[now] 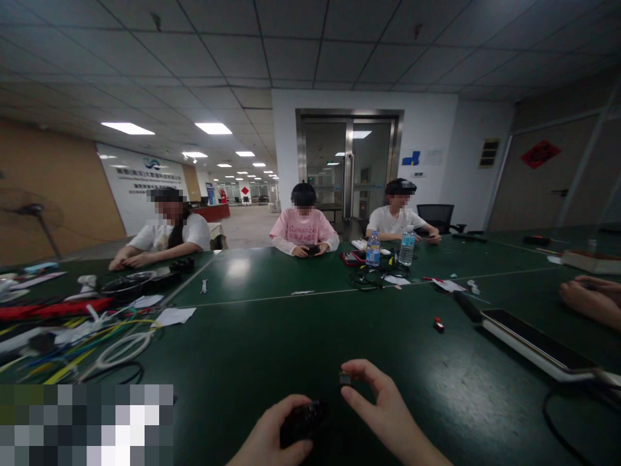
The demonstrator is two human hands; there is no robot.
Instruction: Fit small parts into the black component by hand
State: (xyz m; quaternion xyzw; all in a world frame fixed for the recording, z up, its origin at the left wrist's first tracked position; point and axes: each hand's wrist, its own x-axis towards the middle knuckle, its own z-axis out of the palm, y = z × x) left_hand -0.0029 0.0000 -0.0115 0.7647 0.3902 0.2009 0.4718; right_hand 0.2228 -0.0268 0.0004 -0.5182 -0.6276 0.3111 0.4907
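Gripping, left hand (274, 430): mine, thumb & fingers curled round a black device (306, 419), low ctr; can't tell if it touches the top.
Right hand (379, 400): thumb & index tips pinching a small dark block (345, 378), up & R of the device, apart from it.
Gap btwn hands: narrow, green table (272, 343) showing thru.
Ahead: wide stretch of green top from my fingertips out to the pale seam (252, 300).
L limit: tangle of cables (123, 349), white coil on the side nearest me; white paper (175, 316) by its far end. Near-L corner pixelated, can't tell.
R limit: flat slab (538, 343), dark face, pale rim, set aslant; black cable (548, 414) curving by its near end.
Btwn slab & right hand: small red-and-white item (438, 324), farther out than my fingers.
Far R: co-worker's hands (589, 301), past the slab.
Beyond seam: wrench (204, 285) at L; 2 upright water bottles (407, 249) R of ctr, black wires (371, 279) near them.
Far edge: 3 seated people, middle one in pink top (303, 226).
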